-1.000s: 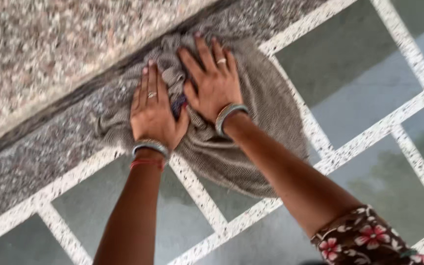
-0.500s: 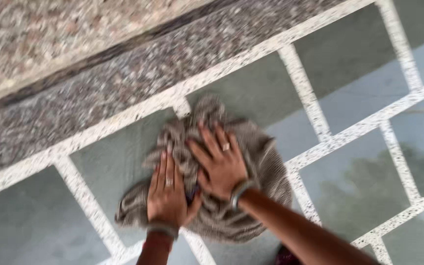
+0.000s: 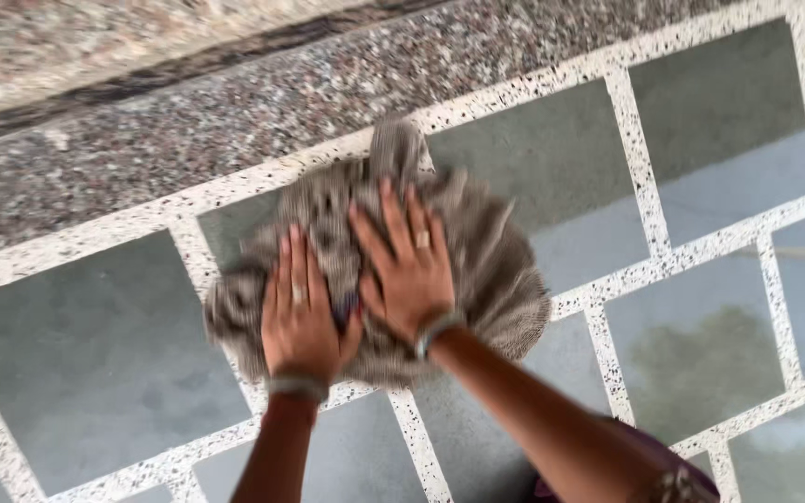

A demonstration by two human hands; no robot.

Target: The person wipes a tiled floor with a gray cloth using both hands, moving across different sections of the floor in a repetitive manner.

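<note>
Both hands lie flat, side by side, pressed palm-down on a bunched grey-brown cloth on the floor. Her left hand has its fingers held close together and pointing away from the body, a ring on one finger and a bangle at the wrist. Just beside it, the right hand spreads its fingers wider over the middle of the cloth, also with a ring and a bangle; the two thumbs nearly meet, with a small dark fold of fabric showing between them. Neither hand is closed around the cloth: the palms and open fingers rest on top of it. The cloth is crumpled in a rough heap under and around the hands, spilling out further to the right of the right hand and bunching up ahead of the fingertips. It lies across grey floor tiles divided by white speckled strips. Beyond the fingertips runs a band of speckled granite. A patterned sleeve shows near the right elbow.
</note>
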